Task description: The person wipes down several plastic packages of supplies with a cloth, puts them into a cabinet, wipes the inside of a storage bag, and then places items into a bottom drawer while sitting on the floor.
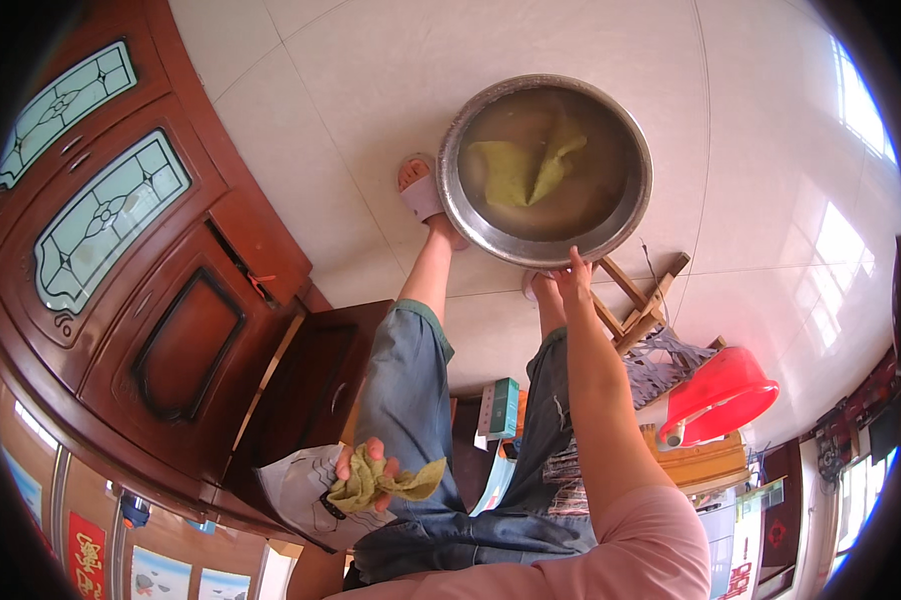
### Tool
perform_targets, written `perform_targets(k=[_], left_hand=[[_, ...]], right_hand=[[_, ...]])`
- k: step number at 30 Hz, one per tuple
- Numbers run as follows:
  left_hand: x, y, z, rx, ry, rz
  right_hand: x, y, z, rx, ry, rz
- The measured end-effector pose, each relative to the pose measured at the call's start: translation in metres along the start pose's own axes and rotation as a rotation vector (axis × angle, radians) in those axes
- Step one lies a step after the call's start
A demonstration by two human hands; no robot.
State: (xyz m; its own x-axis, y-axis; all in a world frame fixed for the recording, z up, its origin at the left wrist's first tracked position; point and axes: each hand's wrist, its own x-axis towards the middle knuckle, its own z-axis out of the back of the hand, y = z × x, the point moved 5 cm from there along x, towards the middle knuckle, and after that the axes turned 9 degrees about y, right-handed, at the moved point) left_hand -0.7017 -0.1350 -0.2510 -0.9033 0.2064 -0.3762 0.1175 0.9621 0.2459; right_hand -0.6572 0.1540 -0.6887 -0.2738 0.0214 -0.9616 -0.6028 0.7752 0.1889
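Observation:
A crumpled yellow-green cloth (372, 476) is bunched in my left hand (383, 469), with one end hanging out to the right. Behind that hand is a light grey sheet or bag with dark line drawings (300, 487), close to my thigh. Farther forward, my right hand (573, 281) grips the near rim of a round metal basin (540, 253). Murky brownish water (608, 195) stands in the basin. Partly under the water lies another yellow-green cloth (510, 172), folded. The fingers under the basin's rim are hidden.
An open reddish-brown wooden cabinet (180, 337) borders my left side. My slippered foot (420, 187) is beside the basin. To the right are a folding wooden stool (638, 315) and a red plastic basin (720, 397). Boxes (501, 409) sit between my legs. Pale tiles (330, 112) cover the floor.

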Motion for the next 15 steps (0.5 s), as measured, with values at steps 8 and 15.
perform_targets(k=[8,15], left_hand=[[0.004,-0.003,0.007,0.004,-0.025,0.076],[0.003,0.005,0.015,-0.092,0.108,-0.007]], right_hand=[[0.006,0.026,-0.019,-0.052,-0.005,0.053],[0.025,0.068,-0.074,-0.219,0.097,0.119]])
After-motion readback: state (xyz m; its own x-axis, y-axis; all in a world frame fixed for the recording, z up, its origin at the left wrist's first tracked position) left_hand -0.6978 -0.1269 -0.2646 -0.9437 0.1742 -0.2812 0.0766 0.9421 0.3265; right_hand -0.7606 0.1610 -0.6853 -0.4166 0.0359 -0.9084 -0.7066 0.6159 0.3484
